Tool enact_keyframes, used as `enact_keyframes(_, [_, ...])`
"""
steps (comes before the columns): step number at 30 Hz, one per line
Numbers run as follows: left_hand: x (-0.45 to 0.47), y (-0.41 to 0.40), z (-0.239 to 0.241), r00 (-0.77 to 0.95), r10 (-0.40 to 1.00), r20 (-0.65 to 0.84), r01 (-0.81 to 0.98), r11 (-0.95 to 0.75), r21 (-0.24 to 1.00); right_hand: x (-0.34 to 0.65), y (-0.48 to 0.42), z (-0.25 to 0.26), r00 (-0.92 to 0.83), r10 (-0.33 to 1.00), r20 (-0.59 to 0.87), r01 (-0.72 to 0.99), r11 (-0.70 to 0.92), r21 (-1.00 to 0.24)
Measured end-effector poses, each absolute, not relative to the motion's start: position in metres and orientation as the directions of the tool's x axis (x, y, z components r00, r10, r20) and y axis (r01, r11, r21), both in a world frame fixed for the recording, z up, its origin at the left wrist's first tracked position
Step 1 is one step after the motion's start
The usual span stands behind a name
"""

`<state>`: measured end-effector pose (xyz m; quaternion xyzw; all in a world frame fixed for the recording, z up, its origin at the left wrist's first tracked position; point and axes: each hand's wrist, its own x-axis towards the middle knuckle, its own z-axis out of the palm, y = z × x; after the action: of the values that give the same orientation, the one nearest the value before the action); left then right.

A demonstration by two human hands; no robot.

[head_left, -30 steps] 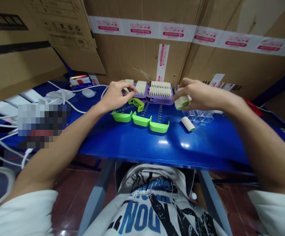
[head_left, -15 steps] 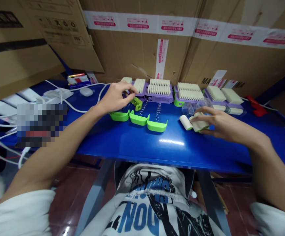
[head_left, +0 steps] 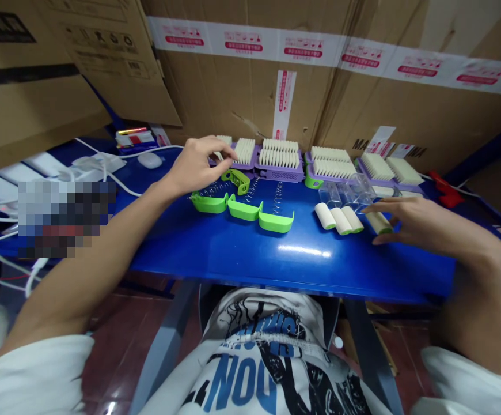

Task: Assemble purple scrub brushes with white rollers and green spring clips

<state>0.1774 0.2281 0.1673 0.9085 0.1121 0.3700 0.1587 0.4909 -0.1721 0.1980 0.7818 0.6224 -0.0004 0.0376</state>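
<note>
My left hand (head_left: 192, 166) is closed in a pinch at the left end of the row of purple trays (head_left: 280, 172) that hold white brushes (head_left: 280, 155). What it pinches is hidden. A loose green clip (head_left: 238, 180) lies just right of it. My right hand (head_left: 423, 230) hovers low with fingers stretched, thumb and forefinger on either side of a white roller with a green end (head_left: 378, 222) that lies on the blue table (head_left: 233, 248). Three similar rollers (head_left: 340, 219) lie side by side to its left. Three green curved shells (head_left: 244, 208) stand in a row, with metal springs (head_left: 279, 197) behind them.
Clear plastic boxes (head_left: 346, 193) sit behind the rollers. Cardboard boxes (head_left: 242, 92) wall off the back. White cables (head_left: 103, 167), a mouse (head_left: 149, 160) and a blurred patch fill the left side. A red object (head_left: 446, 189) lies far right. The table's front edge is close to my body.
My right hand came down from the trays with a bunch of rollers, laid them beside the first one, and slid right to a fourth. My left hand stayed pinched at the trays.
</note>
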Motion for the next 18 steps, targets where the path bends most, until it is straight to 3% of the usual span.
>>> enact_keyframes(2, [0.177, 0.229, 0.167, 0.713, 0.313, 0.628, 0.088, -0.928, 0.362, 0.488, -0.168, 0.193, 0.244, 0.965, -0.096, 0.970, -0.242, 0.029])
enact_keyframes(6, [0.176, 0.220, 0.173, 0.724, 0.266, 0.637, 0.059, -0.943, 0.327, 0.475, -0.160, 0.186, 0.168, 0.986, -0.013, 0.985, -0.168, -0.030])
enact_keyframes(10, [0.191, 0.164, 0.179, 0.751, 0.145, 0.644, -0.075, -0.951, 0.302, 0.461, -0.157, 0.186, 0.111, 0.994, -0.001, 0.993, -0.111, 0.033])
enact_keyframes(12, [0.209, 0.124, 0.176, 0.845, -0.072, 0.531, -0.191, -0.966, 0.173, 0.457, -0.156, 0.185, 0.118, 0.993, 0.000, 0.987, -0.117, 0.110])
enact_keyframes(14, [0.230, 0.088, 0.171, 0.888, -0.193, 0.417, -0.220, -0.975, 0.016, 0.456, -0.155, 0.183, 0.113, 0.994, 0.004, 0.983, -0.112, 0.144])
enact_keyframes(18, [0.264, 0.040, 0.163, 0.967, -0.113, 0.229, -0.073, -0.982, -0.174, 0.461, -0.155, 0.175, 0.085, 0.996, 0.036, 0.989, -0.089, 0.118])
